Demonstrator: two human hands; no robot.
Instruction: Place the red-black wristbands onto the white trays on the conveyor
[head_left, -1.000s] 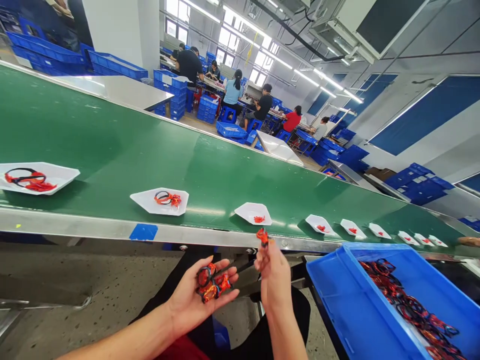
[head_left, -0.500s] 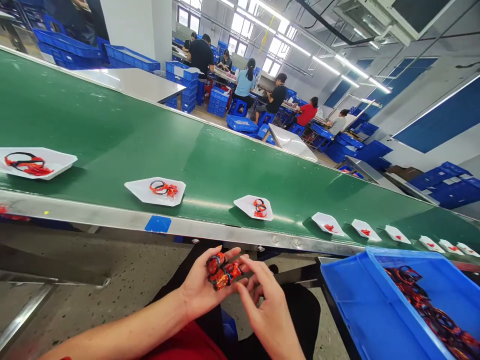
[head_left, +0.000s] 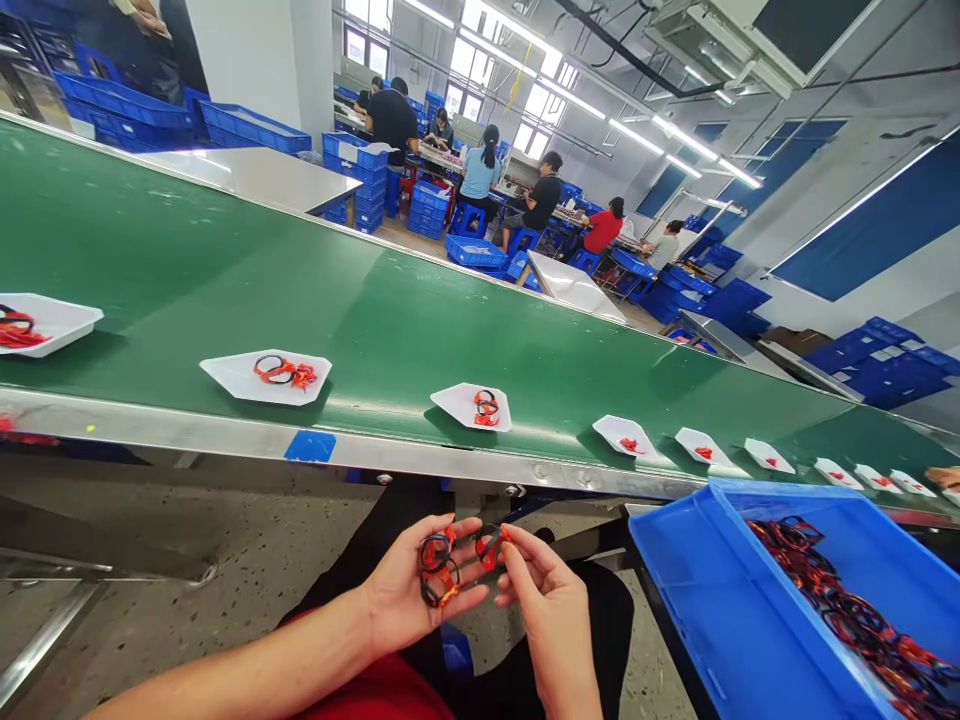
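Small black rings [head_left: 441, 572] wrapped in red, tangled in a loose bunch

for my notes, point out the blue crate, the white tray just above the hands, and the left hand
blue crate [head_left: 697, 600], head view, on its bare floor
white tray [head_left: 452, 402], head view, on its left corner
left hand [head_left: 409, 580], head view, on the hand's middle

Blue crate [head_left: 712, 600] just beside right hand [head_left: 551, 630]
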